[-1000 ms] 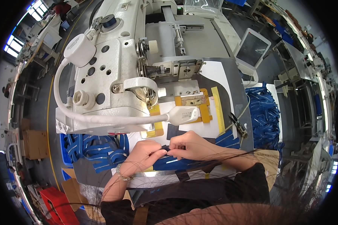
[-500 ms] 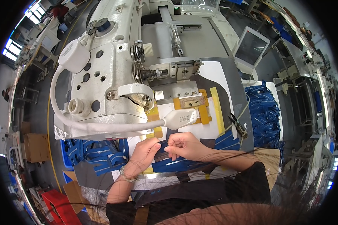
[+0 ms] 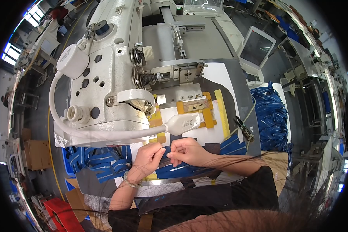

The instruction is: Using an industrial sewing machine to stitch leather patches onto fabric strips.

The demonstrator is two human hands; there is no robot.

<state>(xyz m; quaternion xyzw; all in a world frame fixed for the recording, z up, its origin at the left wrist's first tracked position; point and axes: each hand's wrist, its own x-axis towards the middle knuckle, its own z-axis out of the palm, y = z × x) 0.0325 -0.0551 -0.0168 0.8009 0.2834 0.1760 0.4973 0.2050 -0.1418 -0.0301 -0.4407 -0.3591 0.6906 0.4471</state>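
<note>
My left hand and my right hand are close together in front of the sewing machine, a small gap between them. Both have thumb and fingers pinched together; whatever lies in the pinches is too small or hidden. Under and beside them, a blue fabric strip with a pale line along it lies on the table edge. Just beyond my fingers hangs the white lamp head on its bent neck. Behind it is a yellow clamp frame on a white plate.
Blue strips heap up at the left, and a larger bundle of blue strips lies at the right. Thread snips rest on the right side of the table. A screen stands behind. Left on the floor are a cardboard box and red crate.
The machine and table have shifted slightly left in the picture. Both hands keep nearly the same pinched pose and place.
</note>
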